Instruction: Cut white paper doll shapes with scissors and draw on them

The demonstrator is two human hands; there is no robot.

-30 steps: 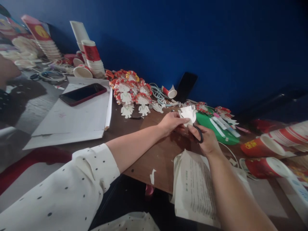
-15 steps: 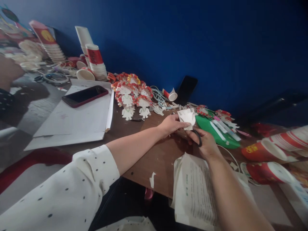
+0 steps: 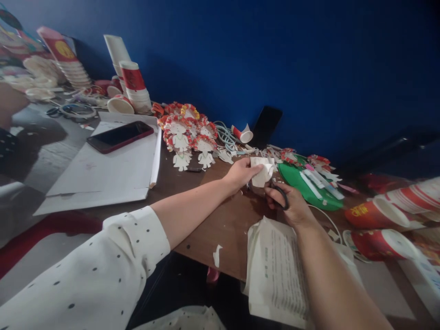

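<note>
My left hand (image 3: 242,173) pinches a small white piece of paper (image 3: 263,172) above the brown table, thumb on top. Close by on the right, my right hand (image 3: 287,199) grips a pair of scissors (image 3: 282,196) by its black handles. The blades are mostly hidden beneath the paper and my fingers, so whether they touch the paper I cannot tell. Left of my hands lie several white paper dolls (image 3: 178,137) with red, curled edging. A green sheet (image 3: 309,188) with white pens on it lies beyond my right hand.
A printed paper bag (image 3: 277,275) lies under my right forearm. On the left, a phone (image 3: 120,136) rests on a white folder (image 3: 99,169). Stacked paper cups (image 3: 136,87) stand at the back; red cups (image 3: 376,213) lie at right. Another person's arm (image 3: 10,107) shows far left.
The white paper has turned in my left hand and sits slightly further left and lower. My right hand stays close by with the scissors.
</note>
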